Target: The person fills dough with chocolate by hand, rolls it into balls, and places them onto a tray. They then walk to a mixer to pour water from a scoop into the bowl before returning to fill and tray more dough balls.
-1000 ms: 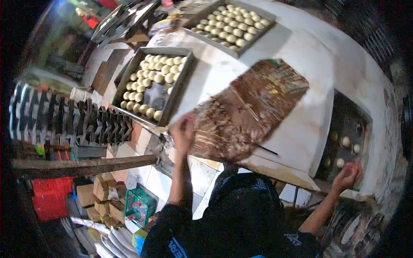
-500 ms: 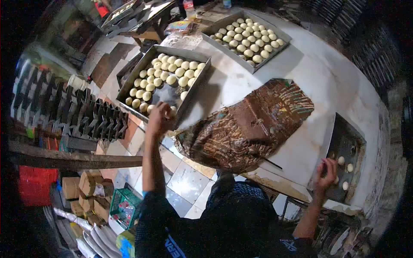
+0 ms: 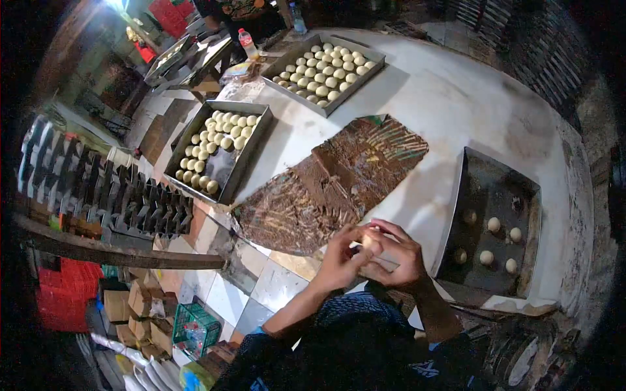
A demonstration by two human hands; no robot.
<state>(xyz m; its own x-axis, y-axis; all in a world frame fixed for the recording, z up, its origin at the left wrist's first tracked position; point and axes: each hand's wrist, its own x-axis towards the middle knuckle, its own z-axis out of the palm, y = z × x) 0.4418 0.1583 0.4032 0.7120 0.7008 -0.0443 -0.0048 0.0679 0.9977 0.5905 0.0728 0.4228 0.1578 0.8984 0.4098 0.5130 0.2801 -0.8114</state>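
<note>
My left hand (image 3: pixel 340 259) and my right hand (image 3: pixel 403 255) meet in front of my body, fingers bent around a dough ball (image 3: pixel 372 244) that is mostly hidden by them. Just beyond them, a wide slab of brown, chocolate-like paste (image 3: pixel 326 189) lies on the table, its surface ridged and smeared. Left of the paste stands a deep metal tray (image 3: pixel 251 151) of pale dough balls (image 3: pixel 225 128), with a bare patch at its near right. To the right, a dark tray (image 3: pixel 486 182) holds several spaced balls (image 3: pixel 486 257).
A second full tray (image 3: pixel 272 73) of dough balls sits at the back of the white table (image 3: pixel 437 85). Plastic bottles (image 3: pixel 246 43) stand behind it. Stacked dark metal pans (image 3: pixel 111 176) are at left, above a wooden beam (image 3: pixel 117 253). A green crate (image 3: pixel 195 329) rests on the floor.
My left hand has left the left tray and moved right; my right hand has moved left from the dark tray. They now meet around a dough ball. The view has shifted right.
</note>
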